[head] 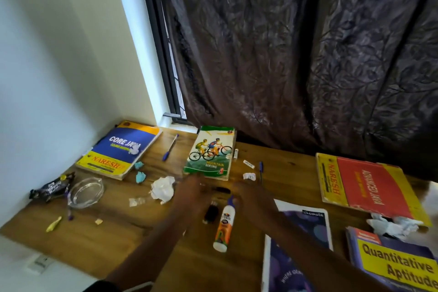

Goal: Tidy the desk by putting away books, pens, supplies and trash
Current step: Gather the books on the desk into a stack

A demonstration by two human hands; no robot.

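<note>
Both arms reach forward over desk (132,239); left hand (193,193), right hand (250,199) near Mountain Biking book (209,153), flanking glue bottle (224,225); motion blur, finger state unreadable.

Dim room as I see it, daylight slipping in at the window strip (166,59) beside the dark curtain (296,54), soft glare on the white wall (59,54), both hands motion-blurred, wide-angle bending toward my frame edges, desk (166,232) softly shadowed, overall slightly soft focus
</note>
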